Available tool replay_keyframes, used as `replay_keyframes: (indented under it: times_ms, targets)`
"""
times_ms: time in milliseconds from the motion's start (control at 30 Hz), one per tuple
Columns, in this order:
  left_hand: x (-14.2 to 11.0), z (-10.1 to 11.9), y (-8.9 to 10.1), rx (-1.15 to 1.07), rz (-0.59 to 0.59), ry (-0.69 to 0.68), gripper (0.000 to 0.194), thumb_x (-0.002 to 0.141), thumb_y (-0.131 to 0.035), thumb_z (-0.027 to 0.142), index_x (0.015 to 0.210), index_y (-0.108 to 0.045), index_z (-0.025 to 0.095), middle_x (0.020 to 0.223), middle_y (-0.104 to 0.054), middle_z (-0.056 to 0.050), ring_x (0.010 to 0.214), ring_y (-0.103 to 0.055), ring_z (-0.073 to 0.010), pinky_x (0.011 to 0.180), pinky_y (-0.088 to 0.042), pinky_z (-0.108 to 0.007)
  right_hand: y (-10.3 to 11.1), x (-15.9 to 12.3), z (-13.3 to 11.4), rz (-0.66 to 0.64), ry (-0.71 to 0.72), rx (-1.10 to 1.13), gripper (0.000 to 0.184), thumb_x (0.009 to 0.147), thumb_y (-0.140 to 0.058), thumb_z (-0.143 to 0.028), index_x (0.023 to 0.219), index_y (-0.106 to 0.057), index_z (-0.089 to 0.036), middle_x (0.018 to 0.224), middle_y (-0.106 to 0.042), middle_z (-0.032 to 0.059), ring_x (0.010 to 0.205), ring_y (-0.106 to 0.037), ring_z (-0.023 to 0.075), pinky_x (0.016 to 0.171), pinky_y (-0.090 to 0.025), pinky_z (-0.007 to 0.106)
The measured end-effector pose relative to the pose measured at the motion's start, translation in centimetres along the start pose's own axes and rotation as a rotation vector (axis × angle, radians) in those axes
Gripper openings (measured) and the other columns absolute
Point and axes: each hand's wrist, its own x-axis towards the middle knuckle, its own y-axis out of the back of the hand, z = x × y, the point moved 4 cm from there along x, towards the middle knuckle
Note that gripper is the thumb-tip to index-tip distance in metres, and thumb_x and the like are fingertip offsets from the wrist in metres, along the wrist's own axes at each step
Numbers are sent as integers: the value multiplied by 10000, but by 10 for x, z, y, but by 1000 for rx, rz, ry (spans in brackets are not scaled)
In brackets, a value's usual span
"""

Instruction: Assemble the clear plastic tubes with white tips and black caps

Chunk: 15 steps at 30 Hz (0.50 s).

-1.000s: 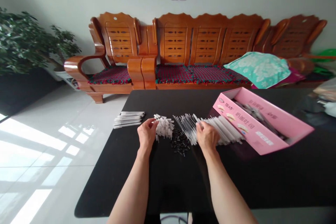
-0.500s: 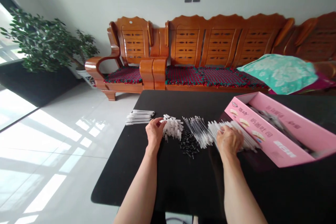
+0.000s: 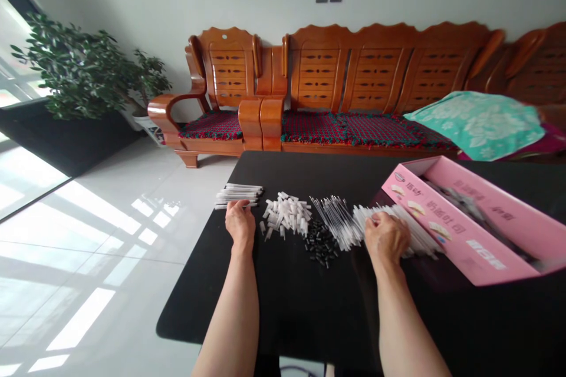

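Note:
My left hand [image 3: 240, 225] is at the near side of a row of slim white pens [image 3: 236, 193] with dark tips, its fingers bent together; whatever they hold is hidden. Beside it lies a heap of short white pen caps [image 3: 288, 212]. Small black plugs [image 3: 322, 244] are scattered nearer me. A fanned bundle of thin pen refills [image 3: 335, 218] comes after them. My right hand [image 3: 387, 235] rests over a pile of long translucent white pen barrels [image 3: 420, 234], its thumb and fingers closed on a barrel, partly hidden by the hand.
A pink cardboard box [image 3: 446, 221] with grey-white contents stands at the right of the black table [image 3: 300, 294]. Behind it are a wooden sofa [image 3: 375, 70] with checked seat pads and a turquoise cloth [image 3: 481, 123]. A potted plant [image 3: 84, 70] stands at the left.
My left hand has moved left from the heap of caps to the row of pens. A few caps at the heap's left side now show. My right hand stays over the barrels.

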Motion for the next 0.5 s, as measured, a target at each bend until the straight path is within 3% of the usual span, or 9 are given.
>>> replay_keyframes:
  times_ms: [300, 500]
  targets:
    - [-4, 9, -2, 92, -102, -76, 89, 817, -666, 209, 860, -738, 238, 1086, -650, -74, 1008, -623, -272, 758, -459, -331, 0, -2, -4, 80, 26, 62, 173, 815, -605, -266, 743, -721, -160, 690, -681, 115, 682, -521, 248, 687, -366, 344]
    - [-4, 7, -3, 135, -172, -78, 125, 843, -657, 254, 917, -756, 270, 1018, -678, -70, 1009, -616, -290, 738, -432, -343, 2, -3, -14, 115, 94, 143, 155, 843, -612, -239, 719, -679, -174, 678, -661, 95, 687, -533, 239, 724, -389, 352]
